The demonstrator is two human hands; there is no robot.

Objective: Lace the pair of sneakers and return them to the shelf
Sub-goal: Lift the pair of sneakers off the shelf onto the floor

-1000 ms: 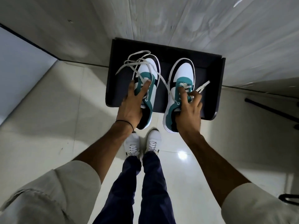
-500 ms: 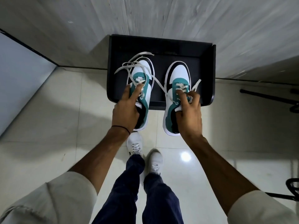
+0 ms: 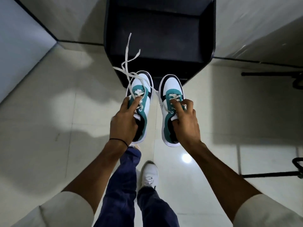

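Half a second ago both sneakers were held over the black shelf (image 3: 160, 35); now they have been drawn back and are carried above the tiled floor (image 3: 65, 112), just short of the shelf's front edge. The left sneaker (image 3: 141, 95) is gripped by the left hand (image 3: 123, 122), whose fingers (image 3: 133, 104) are closed over the tongue and collar. Its loose white laces (image 3: 129, 66) are flung up beyond the fingertips, over the shelf front. The right sneaker (image 3: 171, 94) is clasped by the right hand (image 3: 186, 123), its fingers (image 3: 178, 106) curled over the laced throat. Both long axes run away from the person, toes pointing toward the shelf, heels toward the wrists.
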